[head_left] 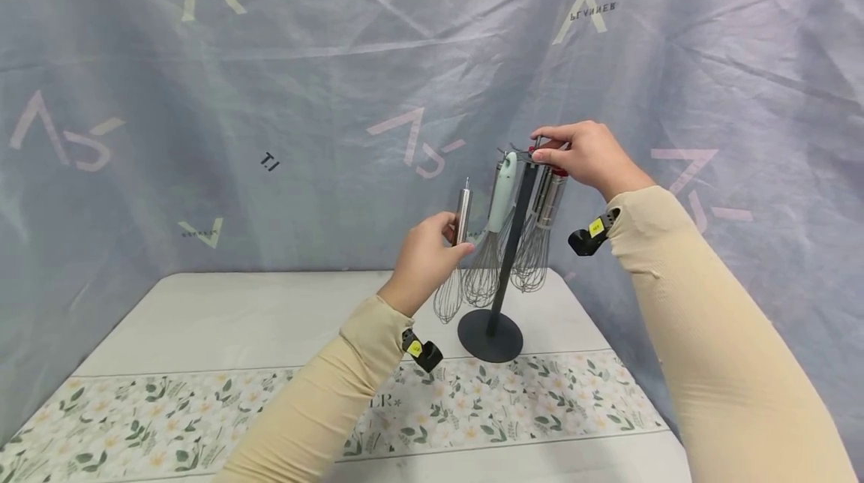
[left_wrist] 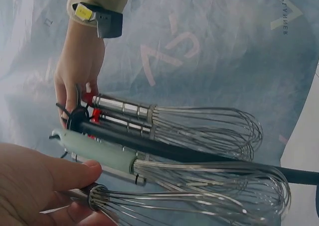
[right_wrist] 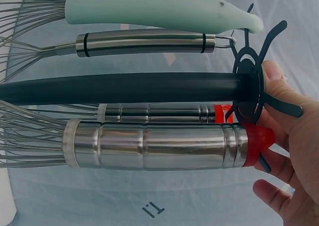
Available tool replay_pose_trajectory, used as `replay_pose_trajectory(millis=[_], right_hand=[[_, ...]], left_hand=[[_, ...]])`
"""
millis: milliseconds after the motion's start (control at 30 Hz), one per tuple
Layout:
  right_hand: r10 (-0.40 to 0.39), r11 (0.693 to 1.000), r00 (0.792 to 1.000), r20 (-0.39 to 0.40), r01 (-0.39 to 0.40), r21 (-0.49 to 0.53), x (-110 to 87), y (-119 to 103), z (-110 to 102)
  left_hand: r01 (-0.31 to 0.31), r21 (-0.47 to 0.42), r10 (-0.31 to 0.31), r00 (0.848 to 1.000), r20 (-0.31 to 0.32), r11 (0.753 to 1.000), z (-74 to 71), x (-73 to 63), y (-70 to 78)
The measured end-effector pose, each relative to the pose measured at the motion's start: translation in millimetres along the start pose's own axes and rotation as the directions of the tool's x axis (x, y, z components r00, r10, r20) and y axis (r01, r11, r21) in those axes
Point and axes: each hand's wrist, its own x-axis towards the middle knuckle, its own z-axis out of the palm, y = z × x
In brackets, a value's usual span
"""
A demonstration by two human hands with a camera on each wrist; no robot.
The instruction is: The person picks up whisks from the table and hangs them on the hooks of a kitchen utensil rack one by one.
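My left hand (head_left: 424, 256) grips a steel-handled whisk (head_left: 463, 214) upright, just left of a dark utensil stand (head_left: 511, 258). Its wire loops (left_wrist: 184, 201) extend below the fingers. My right hand (head_left: 592, 157) holds the stand by its hooked top (right_wrist: 247, 81), thumb and fingers about the hooks. From the stand hang a whisk with a mint-green handle (right_wrist: 144, 9), a slim steel-handled whisk (right_wrist: 144, 43) and two steel whisks with red ends, one nearer (right_wrist: 194, 145) and one behind it (right_wrist: 167, 113).
The stand's round base (head_left: 489, 337) rests on a white table (head_left: 270, 318) near its right edge. A floral band (head_left: 169, 415) crosses the table. A grey-blue printed curtain (head_left: 304, 93) hangs behind.
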Motion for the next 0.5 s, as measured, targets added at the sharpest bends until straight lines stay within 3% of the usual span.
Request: replay_pose_trajectory(millis=[500], right_hand=[[0.019, 1.000, 1.000, -0.013, -0.019, 0.002, -0.7, 0, 3]], left_hand=[[-0.112, 0.075, 0.115, 0.993, -0.038, 0.991, 17.7, 12.8, 31.7]])
